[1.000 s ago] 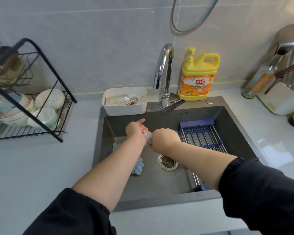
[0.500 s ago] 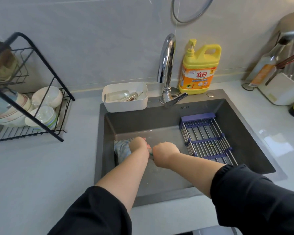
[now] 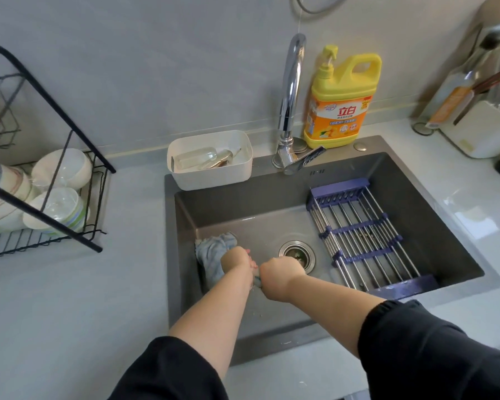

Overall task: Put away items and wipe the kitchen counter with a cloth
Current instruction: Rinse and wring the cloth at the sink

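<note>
- Head view: low in the sink (image 3: 272, 210), the left hand (image 3: 236, 259) and right hand (image 3: 280, 277) are both clenched around the pale blue cloth (image 3: 212, 252). Its loose end is bunched at nine o'clock, against the sink wall.
- My guess at the risk: lifted out half-wrung, the cloth would drip across the counter (image 3: 70, 298) — streaks, not a wipe.
- A slack tail could drag grit from the drain (image 3: 297, 255), at two o'clock of the hands.

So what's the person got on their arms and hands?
Black long sleeves with gathered cuffs: the left sleeve and right sleeve are pushed up, leaving the forearms bare. The left hand and right hand are bare too: no gloves, watch or rings show.
</note>
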Demonstrator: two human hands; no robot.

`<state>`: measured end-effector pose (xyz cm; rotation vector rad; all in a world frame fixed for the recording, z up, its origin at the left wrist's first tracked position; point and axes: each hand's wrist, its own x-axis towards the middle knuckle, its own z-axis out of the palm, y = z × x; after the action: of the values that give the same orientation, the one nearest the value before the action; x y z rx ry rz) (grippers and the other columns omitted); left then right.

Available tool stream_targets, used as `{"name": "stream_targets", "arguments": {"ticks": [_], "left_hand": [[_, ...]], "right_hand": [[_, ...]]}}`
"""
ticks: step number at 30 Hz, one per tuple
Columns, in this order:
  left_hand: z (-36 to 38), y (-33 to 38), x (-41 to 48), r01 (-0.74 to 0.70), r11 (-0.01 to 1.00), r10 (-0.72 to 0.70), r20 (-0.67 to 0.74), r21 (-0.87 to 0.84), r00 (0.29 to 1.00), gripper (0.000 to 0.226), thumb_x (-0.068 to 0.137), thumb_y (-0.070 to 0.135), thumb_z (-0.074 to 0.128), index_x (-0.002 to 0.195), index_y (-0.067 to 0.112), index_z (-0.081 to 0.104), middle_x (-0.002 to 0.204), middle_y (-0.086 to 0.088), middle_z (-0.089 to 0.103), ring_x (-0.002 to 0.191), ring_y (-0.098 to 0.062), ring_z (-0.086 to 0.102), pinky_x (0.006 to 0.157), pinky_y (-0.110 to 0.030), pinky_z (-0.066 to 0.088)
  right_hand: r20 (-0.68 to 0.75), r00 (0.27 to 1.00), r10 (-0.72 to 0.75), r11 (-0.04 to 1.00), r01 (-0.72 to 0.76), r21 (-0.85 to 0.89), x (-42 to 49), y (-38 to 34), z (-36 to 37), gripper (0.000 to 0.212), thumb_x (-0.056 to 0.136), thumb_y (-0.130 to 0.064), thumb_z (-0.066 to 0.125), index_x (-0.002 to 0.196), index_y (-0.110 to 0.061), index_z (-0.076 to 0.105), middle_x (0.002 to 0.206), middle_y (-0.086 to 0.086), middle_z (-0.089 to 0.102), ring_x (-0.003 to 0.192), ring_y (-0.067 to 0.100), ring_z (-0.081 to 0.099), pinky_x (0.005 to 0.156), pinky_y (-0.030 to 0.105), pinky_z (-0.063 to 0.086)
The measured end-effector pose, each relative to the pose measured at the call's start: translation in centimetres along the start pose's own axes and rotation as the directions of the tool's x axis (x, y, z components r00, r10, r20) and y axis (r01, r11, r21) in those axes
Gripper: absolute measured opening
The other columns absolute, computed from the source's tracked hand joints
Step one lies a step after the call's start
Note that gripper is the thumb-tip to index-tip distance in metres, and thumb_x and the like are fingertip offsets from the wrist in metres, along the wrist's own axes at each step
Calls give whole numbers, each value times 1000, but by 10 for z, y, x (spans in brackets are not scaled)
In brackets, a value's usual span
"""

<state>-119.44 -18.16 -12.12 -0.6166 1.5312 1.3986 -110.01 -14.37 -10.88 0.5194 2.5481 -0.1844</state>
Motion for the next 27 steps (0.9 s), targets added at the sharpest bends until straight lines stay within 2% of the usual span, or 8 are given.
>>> {"name": "stream_targets", "arguments": {"ticks": [1,3,8,11,13,17,21,27], "left_hand": [[1,-2,6,-12,1000,12,26,-3,1000,32,101,10,33,74,9,49,44,-7,50,52,-20,44,51,-27,33],[3,-5,12,-55,998,56,66,-9,996,28,98,9,40,71,9,45,31,0,37,36,-13,37,44,-19,30],[19,-5,-8,-132,975,79,274,181,959,28,84,37,69,97,18,53,86,-6,61,75,-21,60,61,-29,47],[33,-13,-30,-168,946,40,416,276,909,35,84,27,71,109,20,47,103,-10,65,85,-26,63,60,-33,51],[47,-24,-44,-224,929,65,467,293,882,43,84,16,71,117,17,44,116,-18,63,89,-29,64,63,-38,55],[87,-64,-90,-339,890,129,546,304,828,41,86,10,69,121,4,48,93,-15,68,75,-22,67,66,-33,58],[131,-136,-164,-361,880,98,625,310,774,30,85,-4,63,111,5,50,87,-14,64,72,-23,66,55,-31,59],[187,-278,-274,-471,826,15,824,310,567,45,84,-8,46,126,6,38,96,-15,56,78,-21,60,65,-34,56]], "right_hand": [[17,999,31,998,-32,51,1,2,-1,25,88,-20,49,107,-11,62,111,10,65,102,30,62,72,30,40],[67,994,92,968,-105,227,1,8,-5,28,86,-22,53,109,-7,60,109,12,65,101,30,62,70,27,40],[116,964,238,663,-249,706,-17,42,-16,30,76,-22,71,98,-9,53,75,3,54,61,20,54,48,29,49],[102,950,294,557,-257,790,-45,72,-20,22,73,-26,76,73,-16,57,68,-1,53,64,15,51,53,23,43],[104,932,346,452,-263,852,-71,95,-20,23,72,-28,79,79,-13,64,69,-1,56,62,12,50,56,21,40],[63,871,488,268,-218,938,-140,134,-10,31,73,-25,81,97,-10,68,73,-3,61,61,8,54,52,16,39],[46,799,599,129,-153,980,-249,175,20,23,73,-26,80,76,-6,69,63,3,52,55,15,43,49,20,34],[22,692,721,49,-83,995,-444,225,89,16,78,-24,77,83,-9,72,70,-1,63,64,13,52,57,21,37]]}}
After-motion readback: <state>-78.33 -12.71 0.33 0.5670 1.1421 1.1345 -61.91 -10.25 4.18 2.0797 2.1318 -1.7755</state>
